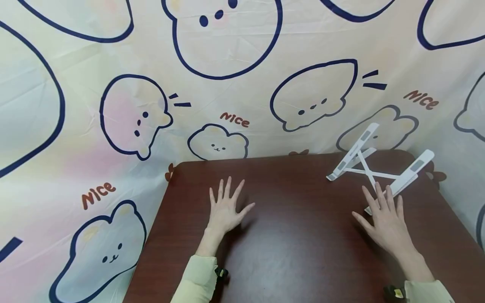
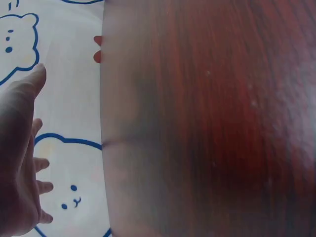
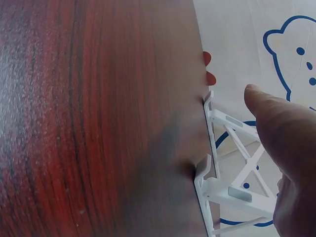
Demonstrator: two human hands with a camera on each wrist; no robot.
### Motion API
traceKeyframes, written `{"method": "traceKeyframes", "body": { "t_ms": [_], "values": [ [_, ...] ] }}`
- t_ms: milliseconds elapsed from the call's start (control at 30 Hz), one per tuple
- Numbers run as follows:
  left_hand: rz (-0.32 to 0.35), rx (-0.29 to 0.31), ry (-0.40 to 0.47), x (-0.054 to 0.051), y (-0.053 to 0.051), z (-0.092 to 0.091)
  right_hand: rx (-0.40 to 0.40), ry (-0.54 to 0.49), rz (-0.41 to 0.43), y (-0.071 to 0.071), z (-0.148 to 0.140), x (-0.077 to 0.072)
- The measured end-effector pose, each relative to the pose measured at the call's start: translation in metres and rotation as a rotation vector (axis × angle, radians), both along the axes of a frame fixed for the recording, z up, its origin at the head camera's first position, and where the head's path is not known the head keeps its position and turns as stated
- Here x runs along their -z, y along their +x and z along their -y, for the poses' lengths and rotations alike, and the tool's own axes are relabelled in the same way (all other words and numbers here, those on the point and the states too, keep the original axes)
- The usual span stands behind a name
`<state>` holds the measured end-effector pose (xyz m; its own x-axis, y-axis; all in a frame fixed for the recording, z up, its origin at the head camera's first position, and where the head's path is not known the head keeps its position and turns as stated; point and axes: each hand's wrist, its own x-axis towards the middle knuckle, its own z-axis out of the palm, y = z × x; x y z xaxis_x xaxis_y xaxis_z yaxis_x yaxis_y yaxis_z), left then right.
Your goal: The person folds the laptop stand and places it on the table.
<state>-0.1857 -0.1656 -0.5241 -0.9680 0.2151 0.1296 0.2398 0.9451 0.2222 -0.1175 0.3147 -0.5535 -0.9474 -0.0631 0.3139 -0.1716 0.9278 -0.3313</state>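
Note:
A white folding laptop stand (image 1: 366, 170) stands unfolded at the back right of the table, its two slanted arms joined by crossed bars. In the right wrist view the stand (image 3: 242, 193) shows grey pads on its arms and upturned front lips. My right hand (image 1: 388, 223), fingers spread, hovers in front of the stand and overlaps its near arm in the head view; it holds nothing. Over the left part of the table, my left hand (image 1: 224, 212) is spread with straight fingers and holds nothing. Its shadow falls on the tabletop beside it.
The dark brown wooden table (image 1: 295, 252) has a glossy top and rounded back corners. Behind it and along the sides hangs a pale cloth (image 1: 212, 101) printed with blue bear outlines. Dark bands with small devices sit at both sleeve cuffs.

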Motion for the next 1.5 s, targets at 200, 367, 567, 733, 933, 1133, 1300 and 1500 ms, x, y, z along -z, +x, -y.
{"method": "traceKeyframes", "body": {
  "t_ms": [200, 367, 567, 733, 933, 1133, 1300, 1500],
  "values": [
    [0.07, 0.072, 0.177, 0.004, -0.019, -0.018, 0.01, -0.097, -0.043, -0.004, -0.003, 0.001],
    [0.124, 0.169, 0.295, -0.003, -0.04, -0.048, 0.03, -0.157, -0.121, -0.005, -0.004, 0.002],
    [0.15, 0.245, 0.26, -0.013, -0.061, -0.088, 0.055, -0.165, -0.187, -0.005, -0.006, 0.005],
    [0.176, 0.256, 0.307, -0.013, -0.077, -0.12, 0.116, -0.192, -0.28, -0.006, -0.007, 0.005],
    [0.229, 0.282, 0.376, 0.003, -0.096, -0.166, 0.266, -0.232, -0.258, 0.003, -0.013, 0.003],
    [0.224, 0.308, 0.456, 0.058, -0.128, -0.21, 0.441, -0.3, -0.092, 0.011, -0.016, 0.004],
    [0.264, 0.285, 0.56, 0.054, -0.126, -0.236, 0.471, -0.381, 0.039, 0.005, -0.019, 0.006],
    [0.407, 0.232, 0.715, 0.009, -0.101, -0.254, 0.534, -0.518, 0.096, 0.001, -0.026, 0.01]
  ]
}}
